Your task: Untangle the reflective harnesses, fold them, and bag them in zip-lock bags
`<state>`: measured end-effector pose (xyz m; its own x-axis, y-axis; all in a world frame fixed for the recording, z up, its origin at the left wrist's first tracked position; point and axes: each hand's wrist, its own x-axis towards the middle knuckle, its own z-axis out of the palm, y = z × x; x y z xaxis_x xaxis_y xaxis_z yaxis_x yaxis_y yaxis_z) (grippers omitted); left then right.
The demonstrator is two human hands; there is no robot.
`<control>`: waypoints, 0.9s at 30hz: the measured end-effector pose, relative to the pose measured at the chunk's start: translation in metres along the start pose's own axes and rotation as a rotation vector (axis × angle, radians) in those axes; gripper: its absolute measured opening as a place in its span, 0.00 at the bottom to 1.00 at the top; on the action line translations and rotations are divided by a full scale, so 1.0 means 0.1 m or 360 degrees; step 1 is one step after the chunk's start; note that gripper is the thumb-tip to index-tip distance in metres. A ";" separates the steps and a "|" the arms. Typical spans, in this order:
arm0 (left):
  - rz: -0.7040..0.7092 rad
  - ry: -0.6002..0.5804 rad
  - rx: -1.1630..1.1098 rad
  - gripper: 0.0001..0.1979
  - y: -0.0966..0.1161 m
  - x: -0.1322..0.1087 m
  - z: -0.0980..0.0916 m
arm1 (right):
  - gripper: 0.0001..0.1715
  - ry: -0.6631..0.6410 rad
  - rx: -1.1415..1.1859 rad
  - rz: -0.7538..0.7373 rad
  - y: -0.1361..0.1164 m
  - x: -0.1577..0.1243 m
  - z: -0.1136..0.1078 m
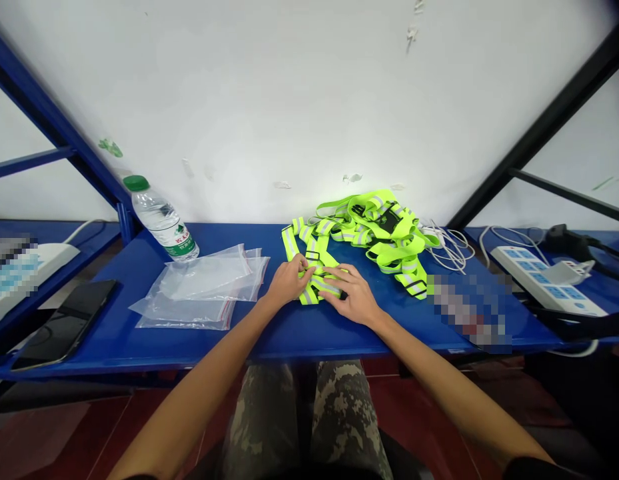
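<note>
Reflective strap point(309, 291) gripped by left hand point(289, 280) and right hand point(352, 295) near desk point(289, 341) front edge, mid-desk; tangled strap heap point(389, 230) behind, at back edge; plastic bags point(199, 293) just left.

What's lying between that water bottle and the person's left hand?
In the head camera view, a few clear resealable plastic bags lie on the blue table between the water bottle and the left hand.

On the table point(289, 340), zip bags point(199, 290) left of the reflective straps point(384, 230), water bottle point(162, 220) behind the bags, phone point(64, 323) further left.
</note>
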<state>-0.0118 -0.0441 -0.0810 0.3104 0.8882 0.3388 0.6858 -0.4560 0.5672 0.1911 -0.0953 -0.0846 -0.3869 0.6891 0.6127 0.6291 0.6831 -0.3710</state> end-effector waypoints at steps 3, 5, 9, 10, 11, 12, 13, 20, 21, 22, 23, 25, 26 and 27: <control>-0.0054 -0.0015 0.0029 0.07 0.00 0.02 -0.01 | 0.23 -0.0151 -0.0036 -0.0125 0.01 -0.01 -0.04; -0.0084 -0.0007 0.0038 0.07 0.01 0.03 -0.02 | 0.23 -0.0239 -0.0026 -0.0152 0.03 -0.02 -0.02; -0.0168 0.0137 -0.0191 0.09 0.05 -0.04 -0.07 | 0.20 -0.0292 -0.0009 -0.0096 0.07 -0.05 0.03; -0.0180 0.0192 -0.0240 0.12 0.07 -0.07 -0.10 | 0.19 -0.0290 -0.0005 -0.0073 0.07 -0.05 0.04; -0.0180 0.0240 -0.0242 0.15 0.11 -0.11 -0.12 | 0.19 -0.0280 -0.0005 -0.0049 0.07 -0.05 0.05; -0.0169 0.0278 -0.0192 0.17 0.15 -0.15 -0.14 | 0.19 -0.0271 -0.0011 -0.0028 0.07 -0.04 0.05; -0.0138 0.0298 -0.0104 0.17 0.19 -0.19 -0.14 | 0.19 -0.0263 -0.0018 -0.0015 0.07 -0.04 0.05; 0.0011 0.0294 0.0423 0.20 0.28 -0.22 -0.01 | 0.17 -0.0244 -0.0030 -0.0007 0.06 0.03 0.08; -0.0002 0.0296 0.0444 0.21 0.26 -0.20 0.00 | 0.17 -0.0233 -0.0031 0.0015 0.05 0.03 0.09; -0.0011 0.0293 0.0455 0.21 0.24 -0.18 0.01 | 0.17 -0.0219 -0.0040 0.0040 0.05 0.03 0.10; -0.0017 0.0285 0.0455 0.22 0.22 -0.16 0.01 | 0.17 -0.0202 -0.0058 0.0070 0.05 0.03 0.11; -0.0033 0.0258 0.0419 0.23 0.18 -0.13 0.00 | 0.16 -0.0145 -0.0097 0.0145 0.03 0.04 0.12; -0.0046 0.0242 0.0385 0.23 0.17 -0.12 -0.01 | 0.15 -0.0114 -0.0092 0.0176 0.03 0.05 0.12; -0.0063 0.0228 0.0342 0.23 0.17 -0.12 -0.01 | 0.16 -0.0086 -0.0063 0.0205 0.03 0.06 0.12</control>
<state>-0.0045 -0.0621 -0.0745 0.1945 0.8812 0.4309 0.8245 -0.3848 0.4148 0.1820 -0.0862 -0.0905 -0.3360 0.7833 0.5229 0.7018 0.5786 -0.4157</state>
